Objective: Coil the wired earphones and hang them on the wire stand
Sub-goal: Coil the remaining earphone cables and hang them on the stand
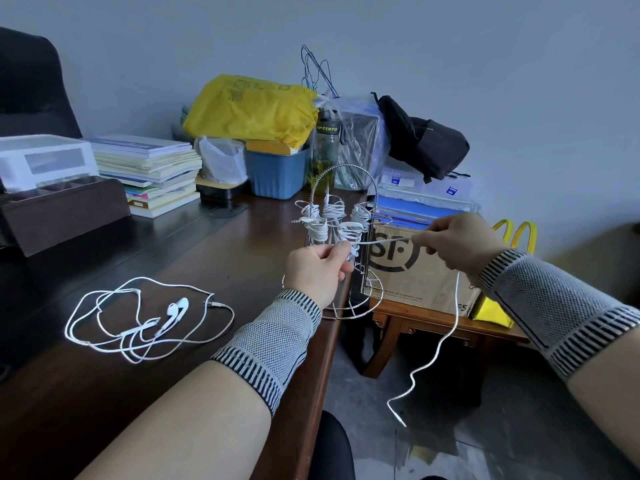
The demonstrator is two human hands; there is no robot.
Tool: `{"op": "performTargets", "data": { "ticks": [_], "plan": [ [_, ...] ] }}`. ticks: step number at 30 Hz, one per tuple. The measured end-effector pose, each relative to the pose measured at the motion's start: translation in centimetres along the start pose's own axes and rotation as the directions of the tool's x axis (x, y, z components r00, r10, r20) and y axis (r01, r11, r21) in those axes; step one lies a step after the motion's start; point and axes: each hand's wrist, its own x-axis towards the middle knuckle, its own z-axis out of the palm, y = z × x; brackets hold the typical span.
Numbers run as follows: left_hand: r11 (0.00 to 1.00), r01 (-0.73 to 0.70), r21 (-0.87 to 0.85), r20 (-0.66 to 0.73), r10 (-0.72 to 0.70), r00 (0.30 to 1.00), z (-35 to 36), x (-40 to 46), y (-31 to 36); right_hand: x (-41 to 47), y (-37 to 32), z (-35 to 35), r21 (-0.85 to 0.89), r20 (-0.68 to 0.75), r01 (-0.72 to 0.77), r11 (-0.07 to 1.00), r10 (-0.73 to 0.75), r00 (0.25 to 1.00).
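Note:
A white earphone cable (384,241) runs taut between my hands, in front of the wire stand (341,216). My left hand (317,268) pinches one end of it near the stand. My right hand (457,242) pinches the cable further along, and the rest hangs down from it to a plug (401,421) near the floor. Several coiled white earphones hang on the stand's hooks. Another loose pair of white earphones (149,318) lies tangled on the dark wooden desk (207,265) to the left.
The stand sits at the desk's right edge. Behind it are a blue bin (277,171), a yellow bag (252,109), a bottle (325,147) and stacked books (152,171). A cardboard box (415,271) rests on a low wooden table to the right.

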Motion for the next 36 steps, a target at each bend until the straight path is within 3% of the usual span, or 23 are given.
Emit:
{"op": "performTargets", "data": {
  "ticks": [5,9,13,16,19,22,26,30,36],
  "plan": [
    [1.000,0.016,-0.019,-0.005,-0.016,1.000,0.1,0.0,-0.1,0.4,-5.7,0.3,-0.329,-0.029,0.281,0.902,-0.307,0.951],
    [1.000,0.003,-0.009,-0.017,-0.003,1.000,0.2,-0.3,-0.1,2.4,-9.0,3.0,-0.527,0.111,0.328,0.784,-0.319,0.941],
    [1.000,-0.023,0.018,-0.019,0.023,1.000,0.3,-0.1,0.1,2.8,-10.6,4.9,-0.557,0.304,0.396,0.730,-0.264,0.915],
    [0.997,-0.042,0.061,-0.014,0.043,0.999,0.2,0.1,0.1,1.3,-11.3,4.8,-0.587,0.383,0.482,0.650,-0.302,0.873],
    [0.997,-0.025,0.076,-0.018,0.027,0.999,0.0,0.3,0.1,-0.5,-10.7,4.6,-0.603,0.409,0.600,0.525,-0.443,0.798],
    [0.997,0.003,0.081,-0.011,-0.003,1.000,-0.2,0.4,0.1,-1.5,-8.5,4.7,-0.588,0.372,0.709,0.389,-0.649,0.664],
    [0.999,0.017,0.046,0.010,-0.017,1.000,-0.3,0.1,0.3,-1.7,-4.6,4.9,-0.461,0.087,0.741,0.488,-0.806,0.586],
    [0.996,-0.016,0.083,0.033,0.013,0.999,0.1,-0.3,0.3,-2.2,-2.5,5.5,-0.332,-0.084,0.705,0.627,-0.764,0.640],
    [0.997,-0.032,0.066,-0.019,0.034,0.999,-0.5,0.0,0.0,-1.9,-0.6,5.3,-0.252,-0.189,0.611,0.750,-0.658,0.729]
  ]
}}
